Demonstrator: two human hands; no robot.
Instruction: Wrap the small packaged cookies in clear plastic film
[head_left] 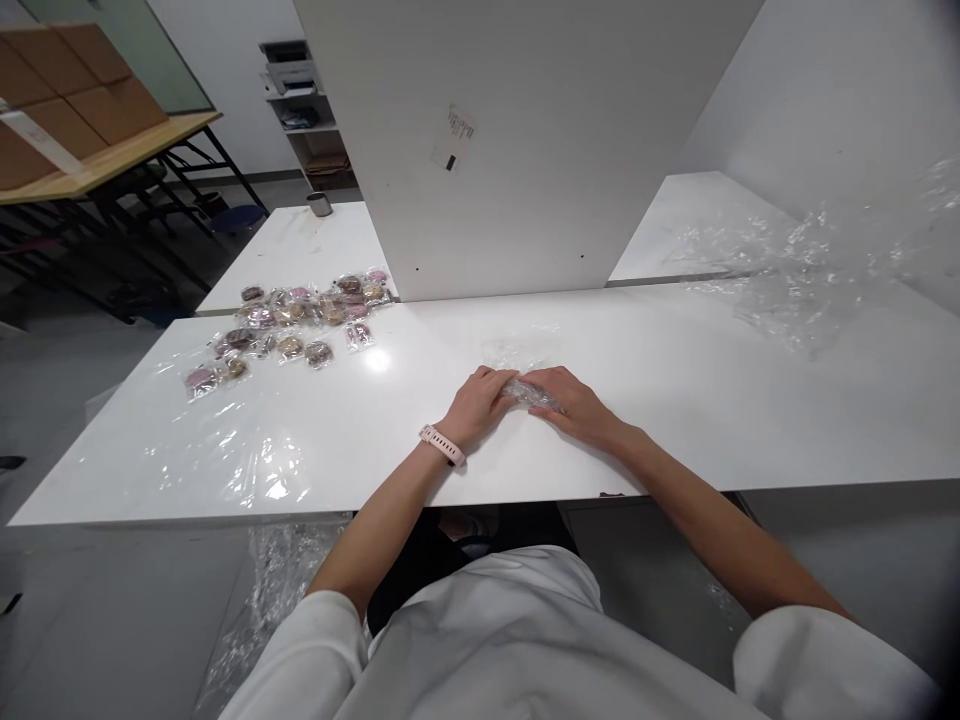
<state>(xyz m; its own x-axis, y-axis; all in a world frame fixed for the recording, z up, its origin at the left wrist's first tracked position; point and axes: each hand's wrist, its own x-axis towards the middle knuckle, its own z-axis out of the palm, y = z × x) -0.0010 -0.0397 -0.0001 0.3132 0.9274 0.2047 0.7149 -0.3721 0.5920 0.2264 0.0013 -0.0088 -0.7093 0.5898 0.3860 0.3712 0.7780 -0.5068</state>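
Both my hands meet over the white table (420,440), close to its front edge. My left hand (481,400), with a pale pink band at the wrist, has its fingers closed on one end of a crumpled clear plastic bag (531,393). From the other side my right hand (574,402) grips the same bag, thumb below and fingers above. A flatter part of the clear plastic (517,350) lies on the table just beyond my fingers. Whether anything is inside the bag I cannot make out.
Several small wrapped pieces (292,318), pink, tan and brown, lie to the left. Clear plastic film (240,450) hangs over the front left edge. More loose film (802,260) is heaped at the right. A white upright panel (517,150) stands behind the table; a metal cup (319,204) is farther back.
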